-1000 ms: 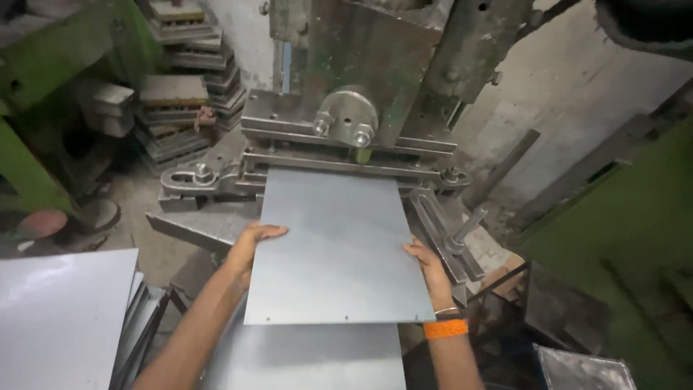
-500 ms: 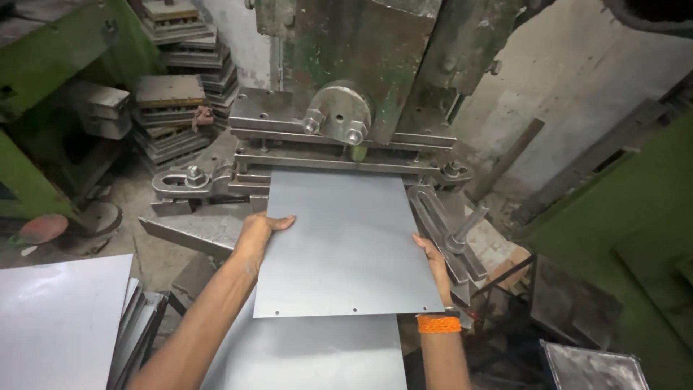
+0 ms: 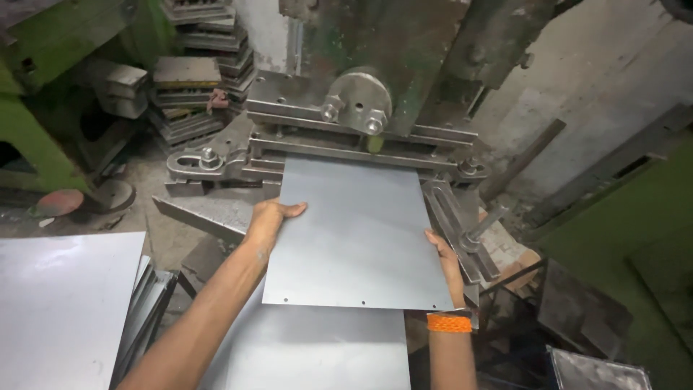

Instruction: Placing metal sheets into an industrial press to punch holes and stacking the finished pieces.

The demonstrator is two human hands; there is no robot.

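A flat grey metal sheet with small holes along its near edge lies with its far edge under the jaw of a green press machine. My left hand grips the sheet's left edge, thumb on top. Along the right edge, my right hand holds the sheet; an orange band sits on that wrist. A second grey sheet lies beneath, nearer to me.
A stack of grey sheets lies at the lower left. Piled metal blocks stand at the back left beside a green frame. A metal bracket with bolts sits right of the sheet. A green panel stands at the right.
The sheet has slid further in towards the press jaw, and both hands moved forward with it along its edges.
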